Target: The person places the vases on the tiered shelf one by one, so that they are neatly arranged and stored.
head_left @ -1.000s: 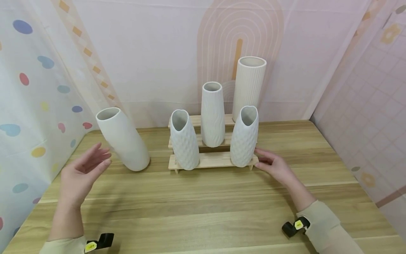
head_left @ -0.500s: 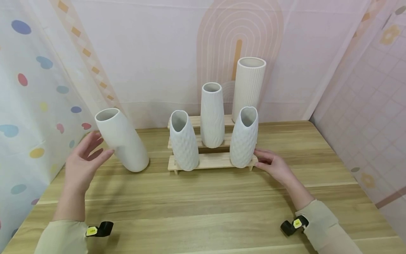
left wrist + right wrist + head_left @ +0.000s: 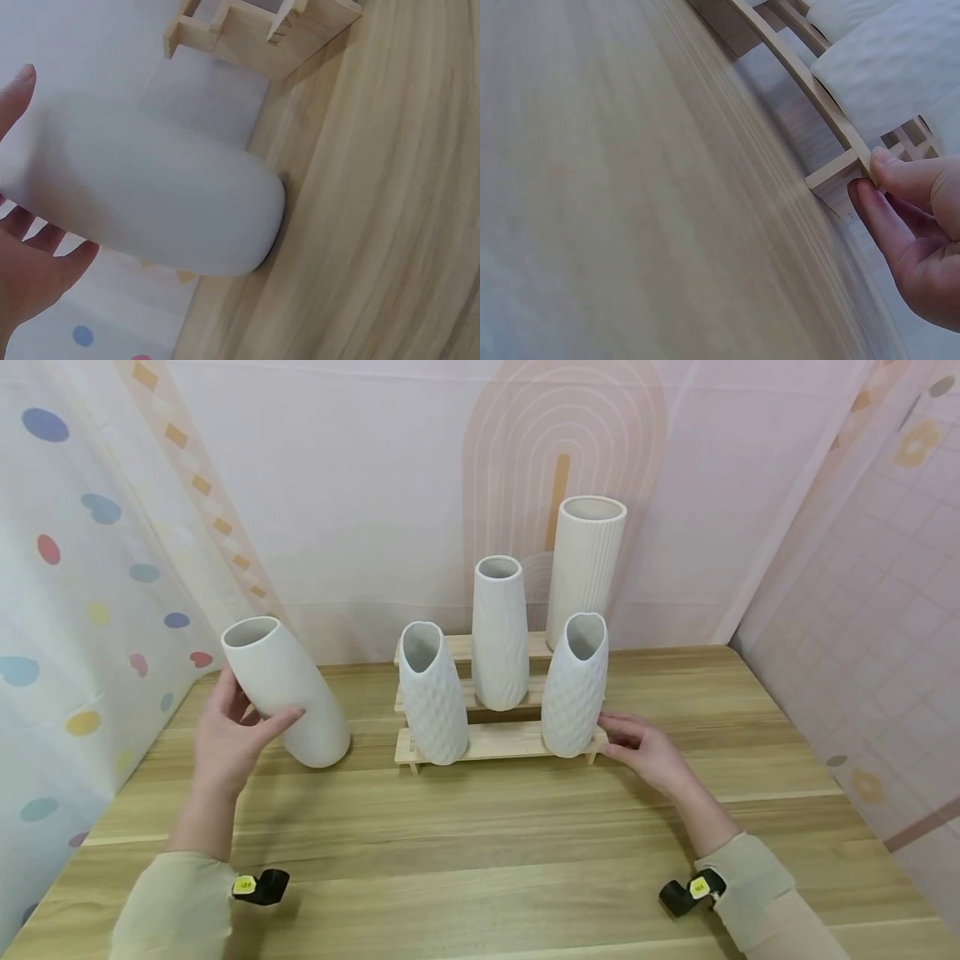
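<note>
At the left of the head view a smooth white ceramic vase (image 3: 288, 693) leans on the table, its mouth tipped left. My left hand (image 3: 232, 735) curves round its upper body, thumb across the near side and fingers behind. In the left wrist view the thumb and fingers lie on opposite sides of the vase (image 3: 165, 187). My right hand (image 3: 645, 756) pinches the right end of the lowest shelf of a three-step wooden rack (image 3: 502, 741). The right wrist view shows that thumb (image 3: 904, 171) on top of the board and the fingers below.
On the rack's front step stand two dimpled white vases, the left one (image 3: 435, 702) and the right one (image 3: 573, 693). A wavy-textured vase (image 3: 501, 643) is on the middle step, a tall ribbed vase (image 3: 588, 572) on the top one. Patterned curtains (image 3: 360, 485) border the wooden table (image 3: 480, 852).
My left hand has moved right and in round the leaning vase, its thumb now across the front. The right hand keeps its pinch on the rack; the vases stay put.
</note>
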`<state>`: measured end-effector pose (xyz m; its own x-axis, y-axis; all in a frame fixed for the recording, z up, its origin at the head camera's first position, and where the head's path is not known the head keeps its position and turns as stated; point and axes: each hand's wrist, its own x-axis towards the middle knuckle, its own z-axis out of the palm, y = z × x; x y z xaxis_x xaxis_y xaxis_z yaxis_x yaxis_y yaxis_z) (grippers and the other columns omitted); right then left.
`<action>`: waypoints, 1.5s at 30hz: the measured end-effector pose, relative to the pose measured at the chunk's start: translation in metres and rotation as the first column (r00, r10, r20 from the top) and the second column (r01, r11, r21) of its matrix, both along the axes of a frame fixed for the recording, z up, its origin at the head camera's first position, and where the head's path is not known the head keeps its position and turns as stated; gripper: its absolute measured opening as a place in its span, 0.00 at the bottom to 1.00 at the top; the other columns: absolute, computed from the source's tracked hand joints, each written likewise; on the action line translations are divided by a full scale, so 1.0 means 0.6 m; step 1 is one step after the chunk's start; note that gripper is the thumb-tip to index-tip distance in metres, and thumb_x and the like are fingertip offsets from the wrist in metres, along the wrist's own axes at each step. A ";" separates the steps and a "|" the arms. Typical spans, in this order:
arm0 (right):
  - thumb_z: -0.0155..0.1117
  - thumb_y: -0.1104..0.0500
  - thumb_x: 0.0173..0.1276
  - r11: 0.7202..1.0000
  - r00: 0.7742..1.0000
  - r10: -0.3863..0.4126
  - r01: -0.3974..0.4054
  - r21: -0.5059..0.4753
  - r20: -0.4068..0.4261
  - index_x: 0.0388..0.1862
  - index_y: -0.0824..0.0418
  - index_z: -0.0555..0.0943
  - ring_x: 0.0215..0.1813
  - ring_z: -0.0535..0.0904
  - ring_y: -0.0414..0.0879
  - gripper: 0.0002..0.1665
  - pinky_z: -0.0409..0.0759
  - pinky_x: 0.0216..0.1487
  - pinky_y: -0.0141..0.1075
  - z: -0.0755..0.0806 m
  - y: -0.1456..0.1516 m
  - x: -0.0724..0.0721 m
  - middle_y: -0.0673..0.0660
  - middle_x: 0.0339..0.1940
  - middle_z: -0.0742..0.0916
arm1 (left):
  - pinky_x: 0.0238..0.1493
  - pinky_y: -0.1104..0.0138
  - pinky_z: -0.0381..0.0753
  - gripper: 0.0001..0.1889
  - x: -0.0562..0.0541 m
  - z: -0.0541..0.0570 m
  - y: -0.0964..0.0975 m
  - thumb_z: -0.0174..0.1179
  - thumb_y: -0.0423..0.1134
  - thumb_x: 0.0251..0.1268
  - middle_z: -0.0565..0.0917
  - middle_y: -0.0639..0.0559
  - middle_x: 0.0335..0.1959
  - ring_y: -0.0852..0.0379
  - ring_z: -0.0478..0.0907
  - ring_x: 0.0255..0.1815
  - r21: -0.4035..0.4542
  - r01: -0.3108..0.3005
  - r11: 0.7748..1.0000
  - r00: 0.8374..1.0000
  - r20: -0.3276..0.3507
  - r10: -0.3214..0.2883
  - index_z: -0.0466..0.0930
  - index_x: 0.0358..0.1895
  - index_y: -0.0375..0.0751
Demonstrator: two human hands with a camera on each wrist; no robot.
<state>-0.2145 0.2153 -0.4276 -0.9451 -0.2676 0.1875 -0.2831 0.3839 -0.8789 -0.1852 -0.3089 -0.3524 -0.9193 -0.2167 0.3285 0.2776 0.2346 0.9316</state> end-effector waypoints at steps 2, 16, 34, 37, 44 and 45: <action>0.67 0.69 0.66 1.000 1.000 0.002 -0.002 0.004 -0.001 0.62 0.73 0.77 0.56 0.77 0.53 0.26 0.77 0.50 0.24 0.000 0.000 0.000 0.69 0.65 0.76 | 0.50 0.77 0.75 0.47 -0.003 -0.003 0.003 0.74 0.23 0.50 0.72 0.51 0.64 0.54 0.70 0.59 0.040 -0.015 0.999 1.000 -0.009 0.015 0.67 0.73 0.58; 0.67 0.69 0.67 1.000 1.000 -0.002 0.002 0.004 0.028 0.63 0.73 0.76 0.59 0.76 0.59 0.26 0.76 0.51 0.23 0.002 -0.001 -0.001 0.69 0.66 0.75 | 0.56 0.62 0.75 0.45 -0.017 -0.009 0.026 0.76 0.30 0.49 0.72 0.56 0.63 0.55 0.70 0.59 -0.027 -0.173 0.985 0.985 -0.025 0.173 0.67 0.71 0.59; 0.67 0.69 0.66 1.000 1.000 -0.004 0.004 -0.021 0.020 0.62 0.74 0.77 0.57 0.77 0.58 0.25 0.77 0.50 0.24 0.010 -0.003 0.006 0.70 0.65 0.76 | 0.50 0.67 0.76 0.44 -0.016 -0.002 0.041 0.77 0.30 0.47 0.76 0.54 0.60 0.56 0.73 0.57 -0.041 -0.193 0.980 0.979 -0.071 0.190 0.70 0.69 0.60; 0.67 0.69 0.66 1.000 1.000 0.000 0.001 -0.021 0.020 0.62 0.74 0.77 0.57 0.77 0.58 0.25 0.77 0.51 0.25 0.011 -0.003 0.006 0.70 0.65 0.76 | 0.49 0.68 0.76 0.43 -0.015 0.011 0.047 0.77 0.30 0.47 0.76 0.54 0.60 0.55 0.73 0.57 -0.025 -0.183 0.983 0.981 -0.073 0.181 0.70 0.69 0.60; 0.67 0.69 0.66 1.000 1.000 -0.008 0.008 -0.009 0.029 0.62 0.74 0.77 0.56 0.78 0.57 0.25 0.78 0.50 0.24 0.008 -0.003 0.004 0.69 0.66 0.75 | 0.47 0.66 0.80 0.42 -0.020 0.070 0.064 0.77 0.25 0.43 0.77 0.48 0.60 0.50 0.74 0.57 0.132 -0.103 0.986 0.979 -0.164 0.124 0.74 0.67 0.53; 0.67 0.69 0.66 1.000 1.000 -0.008 0.008 0.000 0.026 0.62 0.74 0.77 0.56 0.78 0.56 0.25 0.78 0.50 0.24 0.007 -0.003 0.004 0.70 0.66 0.75 | 0.47 0.67 0.80 0.42 -0.021 0.080 0.067 0.77 0.24 0.42 0.77 0.47 0.60 0.49 0.74 0.57 0.163 -0.082 0.983 0.976 -0.188 0.112 0.75 0.66 0.51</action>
<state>-0.2124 0.2135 -0.4232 -0.9517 -0.2601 0.1633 -0.2575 0.3859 -0.8859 -0.1977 -0.2687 -0.3045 -0.8125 -0.3634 0.4558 0.4409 0.1284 0.8883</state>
